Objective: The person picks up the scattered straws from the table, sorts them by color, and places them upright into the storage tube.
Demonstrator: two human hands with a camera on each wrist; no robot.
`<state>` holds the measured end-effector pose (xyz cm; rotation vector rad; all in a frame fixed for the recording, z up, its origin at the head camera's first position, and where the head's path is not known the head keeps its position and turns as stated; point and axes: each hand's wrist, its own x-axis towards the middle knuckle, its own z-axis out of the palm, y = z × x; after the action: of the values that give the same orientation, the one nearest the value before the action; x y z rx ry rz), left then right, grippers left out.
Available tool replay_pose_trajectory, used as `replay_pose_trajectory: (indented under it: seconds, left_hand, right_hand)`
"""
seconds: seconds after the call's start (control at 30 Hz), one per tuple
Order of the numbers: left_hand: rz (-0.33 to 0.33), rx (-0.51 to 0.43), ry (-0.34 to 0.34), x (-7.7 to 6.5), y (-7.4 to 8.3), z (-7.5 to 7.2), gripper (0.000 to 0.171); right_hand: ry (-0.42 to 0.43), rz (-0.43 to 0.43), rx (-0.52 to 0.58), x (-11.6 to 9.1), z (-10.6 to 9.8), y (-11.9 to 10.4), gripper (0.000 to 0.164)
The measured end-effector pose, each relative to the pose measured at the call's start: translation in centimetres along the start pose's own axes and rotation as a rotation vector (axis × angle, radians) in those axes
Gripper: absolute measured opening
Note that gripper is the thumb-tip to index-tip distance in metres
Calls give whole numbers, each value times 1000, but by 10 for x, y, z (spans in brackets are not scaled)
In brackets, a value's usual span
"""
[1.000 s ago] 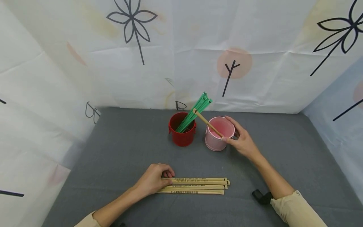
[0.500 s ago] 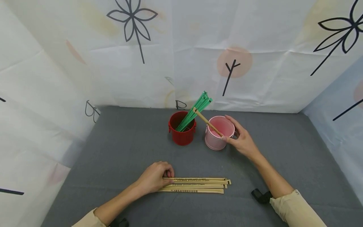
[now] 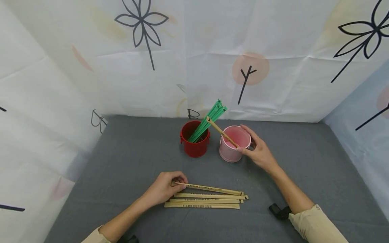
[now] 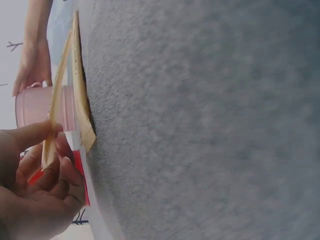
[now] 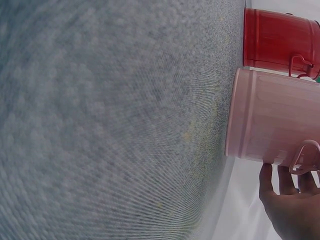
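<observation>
My left hand (image 3: 167, 187) pinches the left end of a straw in a printed tan paper wrapper (image 3: 214, 189), thumb on top. That end is raised, and the straw slants over the other wrapped straws (image 3: 203, 205) lying side by side on the grey cloth. In the left wrist view, the pinched straw (image 4: 59, 80) shows between thumb and fingers. My right hand (image 3: 260, 153) grips the right side of a small pink bucket (image 3: 230, 153), thumb at the near rim and fingers around the far side. One wrapped straw (image 3: 217, 127) leans inside that bucket, its upper end sticking out leftward.
A red bucket (image 3: 195, 151) stands just left of the pink one, holding several green-wrapped sticks (image 3: 212, 114) that lean right. Behind the grey cloth (image 3: 136, 148) rises a white fabric backdrop (image 3: 206, 74) with flower drawings. A black wrist device (image 3: 279, 211) sits under the right sleeve.
My left hand has lifted the left end of the rearmost straw away from the others and shifted slightly back. My right hand stays on the pink bucket.
</observation>
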<state>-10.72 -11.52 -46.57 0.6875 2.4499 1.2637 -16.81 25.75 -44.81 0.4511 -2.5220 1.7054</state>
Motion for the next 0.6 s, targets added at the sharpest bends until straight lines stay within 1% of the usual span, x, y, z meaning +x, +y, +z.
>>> replay_pose_trajectory:
  seconds: [0.17,0.27,0.43,0.6]
  left_hand:
    - [18,-58,71,3,4,-8,13]
    - [33,-96,130,6,8,-14,13]
    - [63,-112,226,10,13,-24,15]
    - [86,-139,280,15,20,-35,15]
  right_hand:
    - [0,3,-4,0,0,0,82]
    - [1,9,-7,0,0,0,82]
    - [1,4,-8,0,0,1,82]
    - [1,-4,-1,0,0,1,82]
